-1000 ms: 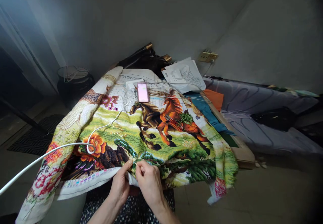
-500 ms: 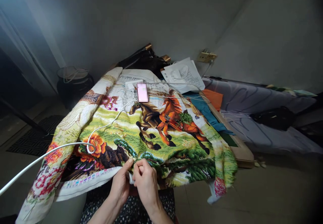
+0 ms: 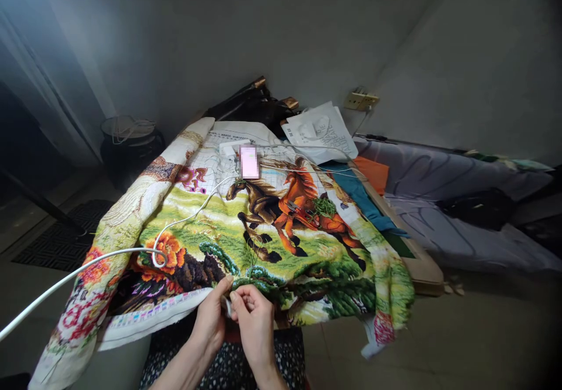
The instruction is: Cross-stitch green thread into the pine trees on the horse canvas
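A large cross-stitch cloth (image 3: 211, 207) with horses, flowers and trees lies spread before me, its left and right sides rolled. My left hand (image 3: 209, 318) grips its front edge, thumb on top and fingers hidden underneath. Just to the right, my right hand (image 3: 254, 315) is closed in a pinch at the same edge, with its fingertips by the cloth. Whatever sits between those fingertips is too small to make out. Dark thread (image 3: 252, 248) trails over the cloth above the hands. Green thread (image 3: 324, 207) lies bundled on the red horse, with small scissors (image 3: 301, 211) beside it.
A phone (image 3: 250, 162) with a blurred screen rests on the cloth's far part. A white cable (image 3: 88, 266) loops across from the left. White paper bags (image 3: 320, 132) lie at the back right. A black stool (image 3: 132, 150) stands left, and a wall socket (image 3: 360, 101) is behind.
My right hand has turned a little and dropped slightly at the cloth's edge, its fingers still bent. The left hand keeps its hold. The whole view has shifted very slightly.
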A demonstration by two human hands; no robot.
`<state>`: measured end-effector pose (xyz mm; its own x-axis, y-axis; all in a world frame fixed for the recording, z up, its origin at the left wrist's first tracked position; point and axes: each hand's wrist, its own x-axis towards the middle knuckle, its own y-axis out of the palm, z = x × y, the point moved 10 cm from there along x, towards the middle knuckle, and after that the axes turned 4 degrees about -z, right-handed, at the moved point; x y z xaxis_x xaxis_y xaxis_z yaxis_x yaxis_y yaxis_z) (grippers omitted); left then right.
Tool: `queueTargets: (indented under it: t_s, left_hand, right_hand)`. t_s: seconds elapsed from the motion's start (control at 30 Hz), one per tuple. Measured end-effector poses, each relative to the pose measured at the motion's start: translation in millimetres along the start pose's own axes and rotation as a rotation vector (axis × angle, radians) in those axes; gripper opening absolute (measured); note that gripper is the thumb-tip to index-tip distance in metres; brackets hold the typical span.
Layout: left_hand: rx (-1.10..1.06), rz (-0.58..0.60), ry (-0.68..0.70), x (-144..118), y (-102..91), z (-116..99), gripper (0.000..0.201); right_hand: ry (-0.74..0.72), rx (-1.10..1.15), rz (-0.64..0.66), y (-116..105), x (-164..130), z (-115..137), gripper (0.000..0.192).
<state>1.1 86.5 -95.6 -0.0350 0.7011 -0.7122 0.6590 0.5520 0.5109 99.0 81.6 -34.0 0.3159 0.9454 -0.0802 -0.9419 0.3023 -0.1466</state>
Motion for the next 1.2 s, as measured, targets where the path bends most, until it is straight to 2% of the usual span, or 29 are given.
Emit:
queueTargets:
  t_s: [0.33, 0.6, 0.8, 0.9, 1.1, 1.2]
  left_hand:
    - [-0.001, -0.034, 0.052, -0.8, 0.6, -6.0, 0.019]
    - [-0.041, 0.044, 0.018, -10.4, 10.3, -4.0, 0.026]
    - [-0.076, 0.081, -0.02, -13.6, 14.6, -0.2, 0.028]
    - [-0.095, 0.115, -0.046, -16.0, 19.0, 0.8, 0.027]
    - [-0.092, 0.136, -0.003, -14.7, 18.5, -3.2, 0.027]
    - [-0.067, 0.124, -0.003, -12.4, 15.6, -2.0, 0.023]
  right_hand:
    - [-0.099, -0.093, -0.027, -3.8, 0.7, 5.5, 0.021]
    - [0.041, 0.04, -0.037, -4.0, 3.5, 2.4, 0.022]
    - [0.046, 0.044, -0.039, -4.5, 5.1, 6.5, 0.018]
    - [-0.025, -0.05, -0.054, -7.5, 11.2, 19.6, 0.014]
    - [-0.248, -0.406, 0.101, 4.7, 19.1, 49.1, 0.018]
    - [-0.262, -0.407, 0.127, 5.5, 21.6, 55.0, 0.019]
